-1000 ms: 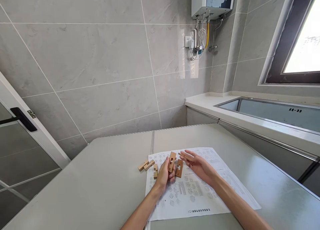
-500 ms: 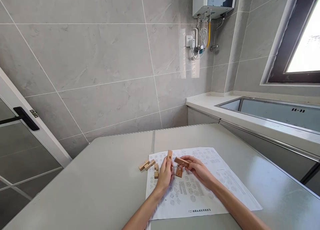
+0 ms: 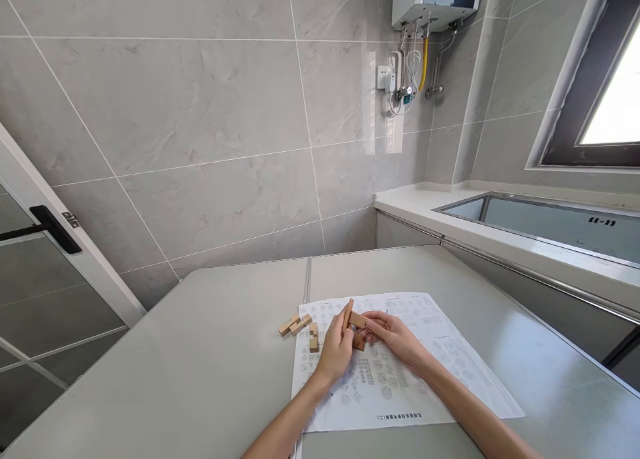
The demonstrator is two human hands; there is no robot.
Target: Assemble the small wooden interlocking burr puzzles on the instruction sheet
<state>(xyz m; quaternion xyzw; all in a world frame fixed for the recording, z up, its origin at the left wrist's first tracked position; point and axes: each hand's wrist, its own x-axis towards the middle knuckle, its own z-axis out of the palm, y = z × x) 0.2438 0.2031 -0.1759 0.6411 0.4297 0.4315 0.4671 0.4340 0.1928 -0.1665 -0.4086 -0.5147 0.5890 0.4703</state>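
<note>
Wrapped round an upright wooden puzzle block (image 3: pixel 349 312), my left hand (image 3: pixel 336 352) is closed above the printed sheet. My right hand (image 3: pixel 393 336) pinches a second wooden puzzle block (image 3: pixel 357 320), whose left end meets or nearly meets the first one; fingers partly hide the contact. Below them a further wooden block (image 3: pixel 359 342) shows between the hands, and I cannot tell whether it is held or lies on the paper. Left of my left hand lie several loose notched wooden blocks (image 3: pixel 301 324), one of them a notched block (image 3: pixel 313 338) on the sheet's edge.
The white printed sheet (image 3: pixel 395 392) with small diagrams lies on a pale grey table (image 3: pixel 200 366). A counter with a sink (image 3: pixel 540 222) runs along the right. A glass door with a black handle (image 3: pixel 57 229) stands at the left, and a water heater (image 3: pixel 435 6) hangs on the wall.
My left hand has moved slightly right and tilted its block. The two held blocks, apart before, are now close together. The view has shifted a little.
</note>
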